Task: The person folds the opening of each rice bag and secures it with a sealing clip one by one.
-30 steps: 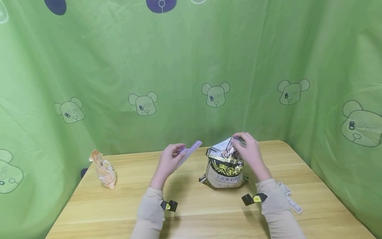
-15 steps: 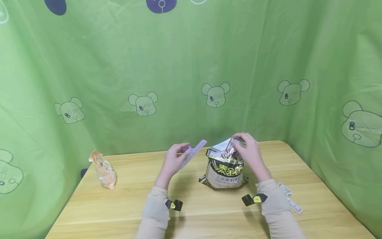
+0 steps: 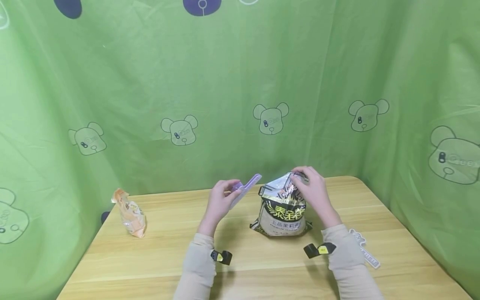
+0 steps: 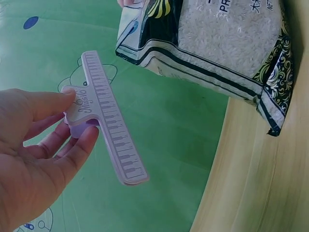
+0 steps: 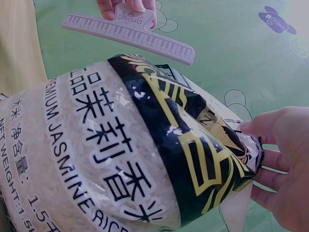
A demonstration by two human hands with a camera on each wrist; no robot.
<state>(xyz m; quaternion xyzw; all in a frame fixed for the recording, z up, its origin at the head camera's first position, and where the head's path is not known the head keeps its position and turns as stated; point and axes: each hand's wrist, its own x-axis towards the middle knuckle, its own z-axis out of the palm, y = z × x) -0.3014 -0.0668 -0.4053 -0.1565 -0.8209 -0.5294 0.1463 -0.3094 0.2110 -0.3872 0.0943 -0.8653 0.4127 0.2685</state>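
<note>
Bright, diffuse light is washing the table (image 3: 165, 254) around the left hand (image 3: 221, 202) and the right hand (image 3: 315, 189), and soft shadows are falling below both wrists. Beyond the hands, the curtain (image 3: 225, 75) is glowing evenly. At the right hand's fingers, the silvery top of the rice bag (image 3: 283, 212) is catching glare, and its smaller print is blurring in the head view. Both wrist views are looking dimmer and cooler, yet the clip (image 4: 113, 121) in the left hand is showing readable lettering.
</note>
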